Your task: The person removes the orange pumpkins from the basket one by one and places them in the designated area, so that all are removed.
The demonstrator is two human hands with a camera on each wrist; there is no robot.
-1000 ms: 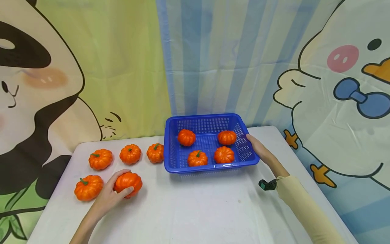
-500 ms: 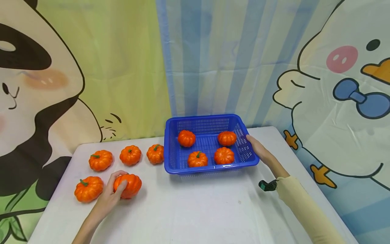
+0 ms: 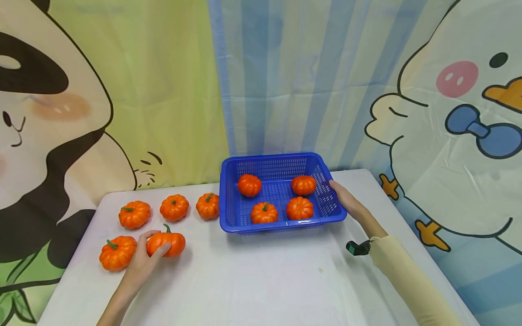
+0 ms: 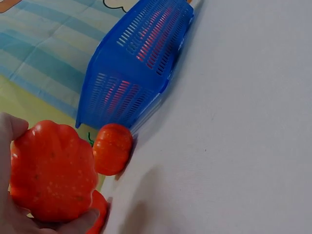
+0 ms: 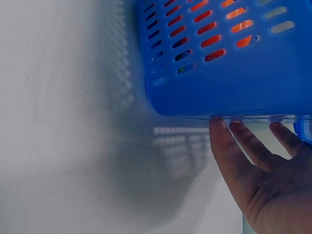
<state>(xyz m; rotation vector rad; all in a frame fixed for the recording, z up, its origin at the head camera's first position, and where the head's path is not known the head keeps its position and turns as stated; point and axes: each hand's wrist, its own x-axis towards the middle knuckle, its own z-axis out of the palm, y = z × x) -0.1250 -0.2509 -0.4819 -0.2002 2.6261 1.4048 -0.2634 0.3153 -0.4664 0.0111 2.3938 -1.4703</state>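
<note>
Left hand: thumb and fingers curled round one orange pumpkin, held left of the blue basket, stem up in the head view. Right hand: fingers fairly straight and slightly spread, tips touching the basket's right side; four more pumpkins sit inside.

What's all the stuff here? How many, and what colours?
Table: one, white, foreground
Basket: one, blue, on the table
Basket pumpkins: four, orange, inside it
Loose pumpkins: four, orange, left of the basket
Held pumpkin: one, orange, in the left grip
Backdrop: count unclear, yellow-green and blue-striped, behind the table
Panda drawing: one, black and cream, backdrop's left
Chick drawing: one, white, backdrop's right
Bow tie: one, blue, on chick drawing
Gadget: one, black and green, beside the sleeve
Sleeve: one, cream, lower right
Left grip: one, around held pumpkin
Right grip: one, touching basket's side
</note>
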